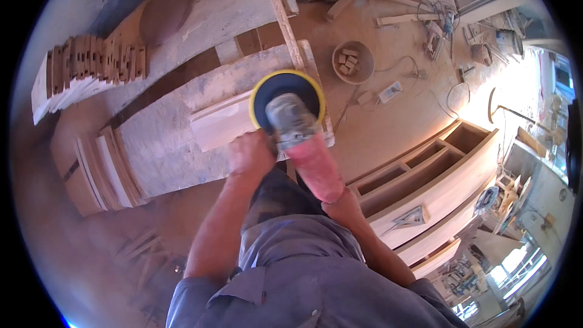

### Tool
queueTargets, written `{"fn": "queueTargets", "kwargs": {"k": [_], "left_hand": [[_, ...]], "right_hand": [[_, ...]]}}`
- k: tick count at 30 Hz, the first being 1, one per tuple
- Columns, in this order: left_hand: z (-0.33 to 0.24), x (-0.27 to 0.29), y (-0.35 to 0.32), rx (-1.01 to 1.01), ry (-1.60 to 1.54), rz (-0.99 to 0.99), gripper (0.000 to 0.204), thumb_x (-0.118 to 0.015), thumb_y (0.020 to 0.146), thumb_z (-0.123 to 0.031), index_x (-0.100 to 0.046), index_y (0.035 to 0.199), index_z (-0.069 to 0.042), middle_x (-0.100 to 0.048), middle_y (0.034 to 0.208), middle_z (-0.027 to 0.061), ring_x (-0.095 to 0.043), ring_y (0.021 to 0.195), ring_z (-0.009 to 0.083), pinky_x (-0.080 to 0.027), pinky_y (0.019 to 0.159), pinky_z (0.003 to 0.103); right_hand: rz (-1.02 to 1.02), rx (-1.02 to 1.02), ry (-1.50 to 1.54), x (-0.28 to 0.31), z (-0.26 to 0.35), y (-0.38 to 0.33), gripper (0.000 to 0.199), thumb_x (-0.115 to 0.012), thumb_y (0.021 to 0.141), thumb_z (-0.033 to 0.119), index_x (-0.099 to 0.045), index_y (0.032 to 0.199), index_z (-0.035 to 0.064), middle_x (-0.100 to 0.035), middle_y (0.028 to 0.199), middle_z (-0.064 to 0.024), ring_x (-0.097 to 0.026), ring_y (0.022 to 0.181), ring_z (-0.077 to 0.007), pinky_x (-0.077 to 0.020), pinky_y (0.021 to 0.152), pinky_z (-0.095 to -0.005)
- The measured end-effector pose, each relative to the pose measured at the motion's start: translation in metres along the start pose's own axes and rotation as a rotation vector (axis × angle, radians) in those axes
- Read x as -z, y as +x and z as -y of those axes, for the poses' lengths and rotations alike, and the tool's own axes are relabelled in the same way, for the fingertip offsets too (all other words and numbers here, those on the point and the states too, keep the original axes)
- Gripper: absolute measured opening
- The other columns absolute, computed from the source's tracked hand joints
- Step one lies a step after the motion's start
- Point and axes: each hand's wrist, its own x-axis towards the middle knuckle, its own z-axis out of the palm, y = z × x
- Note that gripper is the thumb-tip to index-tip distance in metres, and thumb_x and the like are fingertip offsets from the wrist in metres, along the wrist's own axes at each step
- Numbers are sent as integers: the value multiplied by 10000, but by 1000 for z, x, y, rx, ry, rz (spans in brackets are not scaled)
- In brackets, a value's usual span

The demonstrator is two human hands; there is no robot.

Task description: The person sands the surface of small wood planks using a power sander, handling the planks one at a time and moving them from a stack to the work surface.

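An angle sander (293, 120) with a round dark pad edged in yellow and a red body is in both my hands. My left hand (250, 153) is closed in a fist around its side handle, to the left of the metal head. At the rear of the red body is my right hand (337, 201), wrapped round it with most of its fingers hidden. Below the pad, a pale wooden board (220, 126) lies on the worn workbench (161, 155); the pad overlaps its right end. I cannot tell whether the pad touches the wood.
Stacked slotted wooden pieces (97, 64) stand far left, and flat boards (106, 170) lie on the bench's left end. A bucket (353, 62) of wood blocks sits on the floor beyond. At right stands a wooden cabinet frame (425, 176). A cord (398, 64) and socket strip (390, 91) lie nearby.
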Motion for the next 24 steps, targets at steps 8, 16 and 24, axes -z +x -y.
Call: {"fn": "queueTargets", "kwargs": {"k": [8,16,24], "left_hand": [[5,16,3,14,18,-64,197,-671,810,-262,-700,845,-70,-725,845,202,-724,844,365,-573,742,473],[-47,-16,-4,-238,-87,35,121,-627,808,-161,-694,847,-68,-723,838,196,-727,817,373,-577,728,474],[-11,0,0,-98,-62,-52,201,-697,769,-241,-704,867,-66,-722,832,196,-721,811,388,-579,723,485]], "right_hand": [[96,6,-116,4,21,8,275,-637,762,142,-672,989,-10,-689,954,-276,-652,979,-469,-531,847,-511],[-43,-187,21,14,-42,-25,311,-729,696,194,-686,875,-57,-699,889,-279,-715,972,-366,-550,770,-430],[5,-126,-13,-4,-16,-4,322,-720,712,201,-680,908,-52,-702,912,-274,-690,999,-406,-545,788,-437]]}}
